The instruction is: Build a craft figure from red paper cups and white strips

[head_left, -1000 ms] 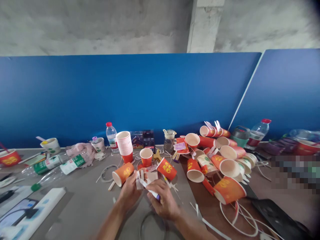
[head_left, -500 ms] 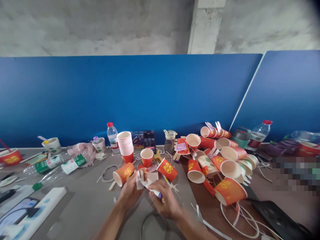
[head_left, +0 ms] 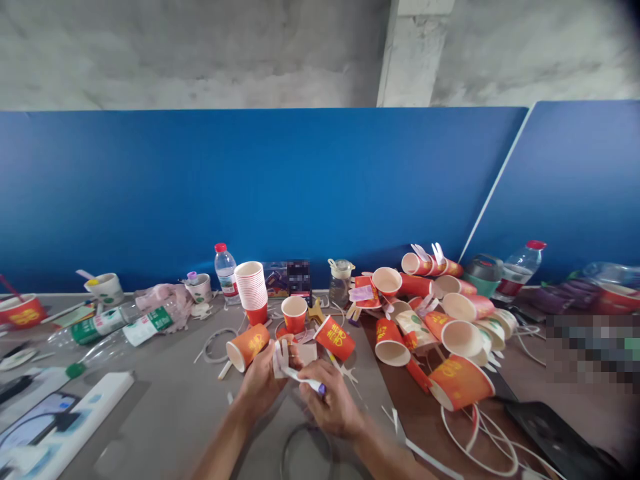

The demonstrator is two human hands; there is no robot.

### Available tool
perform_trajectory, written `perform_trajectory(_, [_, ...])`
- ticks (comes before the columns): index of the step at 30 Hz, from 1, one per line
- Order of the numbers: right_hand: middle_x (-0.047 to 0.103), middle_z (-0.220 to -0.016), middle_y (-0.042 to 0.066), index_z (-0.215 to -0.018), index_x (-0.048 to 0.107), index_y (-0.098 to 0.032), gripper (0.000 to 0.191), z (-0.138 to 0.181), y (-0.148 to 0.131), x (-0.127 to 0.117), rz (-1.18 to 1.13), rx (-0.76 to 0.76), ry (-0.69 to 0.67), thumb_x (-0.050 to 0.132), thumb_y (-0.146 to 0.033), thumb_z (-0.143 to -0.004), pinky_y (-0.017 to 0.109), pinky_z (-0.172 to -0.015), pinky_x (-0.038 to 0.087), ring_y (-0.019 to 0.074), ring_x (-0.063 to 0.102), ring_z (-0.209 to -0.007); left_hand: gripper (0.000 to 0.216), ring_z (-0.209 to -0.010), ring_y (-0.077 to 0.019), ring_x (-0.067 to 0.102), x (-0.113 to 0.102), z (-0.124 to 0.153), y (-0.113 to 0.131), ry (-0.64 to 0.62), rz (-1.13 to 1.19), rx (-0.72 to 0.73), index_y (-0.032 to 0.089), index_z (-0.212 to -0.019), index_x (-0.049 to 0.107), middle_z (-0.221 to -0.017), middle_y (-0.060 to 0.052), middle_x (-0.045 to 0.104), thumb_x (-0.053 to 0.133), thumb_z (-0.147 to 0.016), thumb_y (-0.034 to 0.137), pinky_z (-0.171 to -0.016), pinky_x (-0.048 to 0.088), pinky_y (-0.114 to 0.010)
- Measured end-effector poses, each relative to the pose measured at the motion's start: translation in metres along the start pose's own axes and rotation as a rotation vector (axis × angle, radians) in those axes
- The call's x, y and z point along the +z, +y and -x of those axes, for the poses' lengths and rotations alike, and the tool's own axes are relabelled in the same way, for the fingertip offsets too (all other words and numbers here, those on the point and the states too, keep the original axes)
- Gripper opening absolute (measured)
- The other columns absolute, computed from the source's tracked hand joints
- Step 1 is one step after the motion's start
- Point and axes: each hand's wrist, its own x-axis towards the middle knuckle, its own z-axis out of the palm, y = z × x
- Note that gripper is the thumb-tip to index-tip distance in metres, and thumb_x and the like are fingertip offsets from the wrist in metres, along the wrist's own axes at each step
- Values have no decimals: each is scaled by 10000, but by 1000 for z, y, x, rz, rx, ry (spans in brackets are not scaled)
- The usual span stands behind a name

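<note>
My left hand (head_left: 260, 383) is closed on a small white paper cutout (head_left: 279, 363) with two ear-like strips at its top. In my right hand (head_left: 333, 403) is a white marker (head_left: 307, 382) with a purple end, its other end pointing left at the cutout. Whether the tip touches the paper is too small to tell. Just beyond the hands lies a pale scrap of paper (head_left: 309, 351). An orange-red paper cup (head_left: 254, 343) lies on its side by my left hand, and another red cup (head_left: 336, 339) lies tipped beyond my right.
A tall stack of paper cups (head_left: 251, 290) and an upright red cup (head_left: 294, 315) stand behind the hands. Many tipped cups (head_left: 463, 380) are piled at the right. Plastic bottles (head_left: 150, 327) lie at the left near a white power strip (head_left: 97, 413). A blue partition (head_left: 300, 187) rises behind.
The marker lies at a slightly flatter angle, its left end a little lower on the cutout. Both hands have otherwise barely moved.
</note>
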Motion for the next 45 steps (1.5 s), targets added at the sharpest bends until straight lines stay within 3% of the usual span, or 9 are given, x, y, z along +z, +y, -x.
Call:
perform_trajectory(9, [917,-969,62,-1209,873,-288,187,2,4,0,52,21,52,695,-280,-1264,341,-787,706,259,864,-839,419,-1021,-377,857,-5,-2,2,-24,-51,12,235,-1121,929,-1050,-132,903,1057,-1007,617,-1020,726,-524])
perform_trajectory(19, [946,-1004,76,-1204,889,-277,242,-4,0,-3,92,18,93,657,-283,-1271,332,-803,722,259,885,-875,247,-950,-319,863,4,1,0,-3,31,31,215,-1116,944,-1036,-143,910,993,-1095,456,-960,711,-449])
perform_trajectory(23, [911,-908,44,-1118,866,-282,233,-6,-1,-4,76,43,52,675,-235,-1242,310,-757,692,243,849,-785,248,-891,-295,852,3,0,0,21,55,21,217,-1106,917,-980,-100,888,1000,-1089,450,-940,726,-453])
perform_trajectory(27, [951,-1018,77,-1241,868,-278,199,-4,1,-4,63,-5,104,673,-245,-1269,317,-810,714,254,888,-860,303,-945,-293,863,4,1,1,8,39,18,219,-1135,915,-1058,-112,917,1047,-1057,480,-930,736,-430])
perform_trajectory(31, [932,-1011,68,-1250,867,-280,185,-2,4,-3,74,-14,101,687,-259,-1287,323,-818,708,252,875,-871,351,-1035,-332,892,5,4,0,-20,23,10,212,-1119,912,-1009,-104,907,1084,-1026,504,-940,739,-430])
perform_trajectory(37, [927,-1008,83,-1307,891,-277,294,-3,6,-1,158,-38,144,603,-319,-1341,371,-807,729,270,876,-866,411,-1201,-418,925,4,3,-6,30,4,-7,193,-1181,932,-1052,-147,940,1105,-984,511,-1104,759,-552])
perform_trajectory(41, [913,-975,61,-1241,875,-296,302,-4,6,-2,193,-61,140,598,-346,-1351,373,-787,721,264,868,-833,313,-1250,-444,926,5,3,-7,3,-13,5,238,-1127,941,-1069,-166,956,1061,-1019,506,-1075,760,-533])
perform_trajectory(45, [928,-1019,76,-1317,884,-297,256,-2,8,-3,185,-40,146,628,-279,-1320,387,-830,748,273,878,-863,366,-1246,-447,935,7,3,-4,11,-42,-18,263,-1152,943,-1067,-127,971,1082,-985,558,-1067,759,-529])
